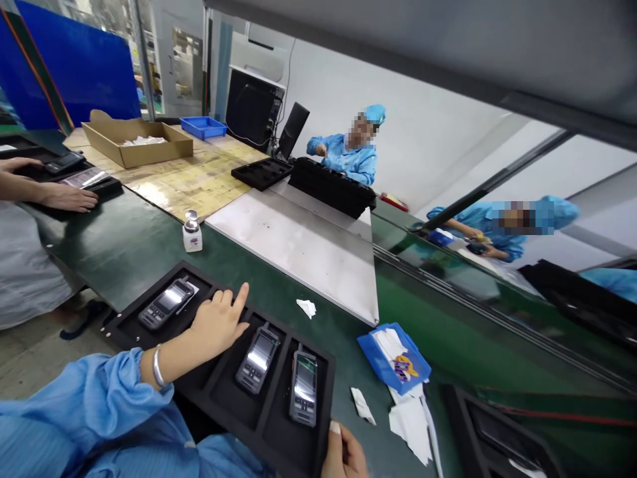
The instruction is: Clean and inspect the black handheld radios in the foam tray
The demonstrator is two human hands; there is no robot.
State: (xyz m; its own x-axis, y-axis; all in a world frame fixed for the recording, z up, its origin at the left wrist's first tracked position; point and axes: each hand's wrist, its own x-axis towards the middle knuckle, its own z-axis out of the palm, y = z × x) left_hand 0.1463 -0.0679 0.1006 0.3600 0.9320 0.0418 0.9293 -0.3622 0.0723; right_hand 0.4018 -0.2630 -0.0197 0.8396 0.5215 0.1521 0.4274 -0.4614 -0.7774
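A black compartment tray (pixel 273 425) lies tilted at the near edge of the bench. Three rugged handsets with screens, keypads and stub antennas are in it: a left handset (pixel 166 303), a middle handset (pixel 257 358) and a right handset (pixel 303 388). My left hand (pixel 216 322), a silver bangle on its wrist, is over the tray between the left and middle handsets, covering part of a compartment. Its index finger and thumb are spread, the other fingers bent, nothing visible in them. My right hand (pixel 345 453) grips the tray's near right corner, thumb on top.
A pump bottle (pixel 192 232) stands beyond the tray. Crumpled tissue (pixel 306 307) and a blue bin (pixel 398 358) with wipes lie to the right, near another black tray (pixel 502 431). A co-worker's hands (pixel 70 197) are at far left. A metal plate (pixel 308 245) lies ahead.
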